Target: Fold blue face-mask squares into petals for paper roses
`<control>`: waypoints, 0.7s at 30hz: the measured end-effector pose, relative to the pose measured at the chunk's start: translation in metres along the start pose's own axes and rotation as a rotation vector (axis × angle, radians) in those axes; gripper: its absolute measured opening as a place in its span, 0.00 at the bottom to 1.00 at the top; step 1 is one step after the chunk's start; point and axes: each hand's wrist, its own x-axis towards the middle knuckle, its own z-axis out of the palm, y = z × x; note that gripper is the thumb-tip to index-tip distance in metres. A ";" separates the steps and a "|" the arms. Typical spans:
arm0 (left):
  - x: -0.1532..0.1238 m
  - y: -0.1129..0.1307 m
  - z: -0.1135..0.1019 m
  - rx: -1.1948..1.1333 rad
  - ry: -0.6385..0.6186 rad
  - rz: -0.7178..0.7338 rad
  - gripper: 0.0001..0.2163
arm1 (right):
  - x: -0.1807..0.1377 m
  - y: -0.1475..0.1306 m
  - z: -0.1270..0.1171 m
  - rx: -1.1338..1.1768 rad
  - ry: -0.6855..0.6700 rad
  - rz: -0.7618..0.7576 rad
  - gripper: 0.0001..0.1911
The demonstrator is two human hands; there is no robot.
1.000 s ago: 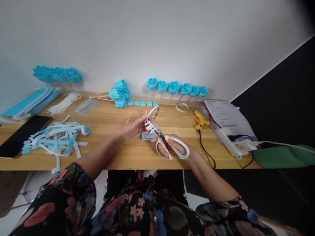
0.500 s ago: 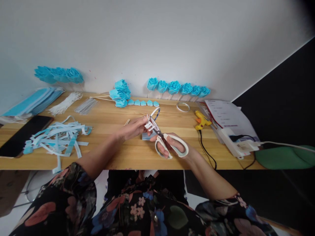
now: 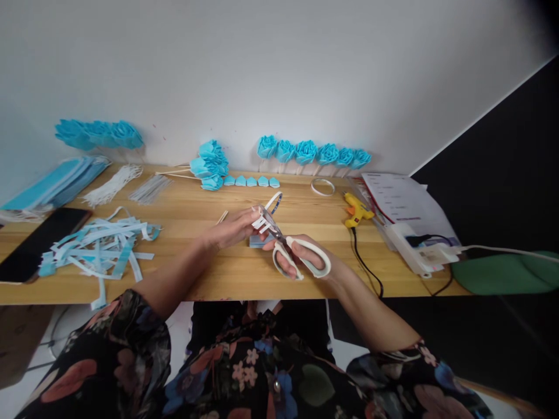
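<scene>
My right hand (image 3: pixel 301 262) grips white-handled scissors (image 3: pixel 301 256), fingers through the loops, blades pointing up-left. My left hand (image 3: pixel 233 227) pinches a thin white strip (image 3: pixel 262 220) cut into short fringes, held against the blades above the wooden table (image 3: pixel 196 273). The strip's long end (image 3: pixel 274 201) curls up and away behind the blades. A small pale blue stack (image 3: pixel 258 240) lies on the table just below both hands.
Blue and white cut strips (image 3: pixel 98 247) are heaped at left beside a black phone (image 3: pixel 35 241) and blue masks (image 3: pixel 52 183). Blue fabric roses (image 3: pixel 312 152) line the wall. A yellow glue gun (image 3: pixel 356 212), tape ring (image 3: pixel 323 187), papers (image 3: pixel 402 201) and a power strip (image 3: pixel 419 253) lie right.
Both hands with the scissors and strip have drifted slightly left and toward me; the scissor blades have closed a little on the fringed strip.
</scene>
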 end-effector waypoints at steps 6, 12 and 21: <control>0.000 -0.003 -0.002 -0.005 0.015 0.008 0.26 | 0.000 0.003 -0.002 0.022 0.005 -0.005 0.31; 0.001 -0.003 -0.004 0.001 0.017 0.010 0.25 | 0.001 -0.002 0.001 0.014 0.023 0.005 0.31; 0.001 -0.007 -0.005 -0.029 0.040 0.029 0.23 | 0.002 0.002 0.001 0.115 0.089 0.006 0.27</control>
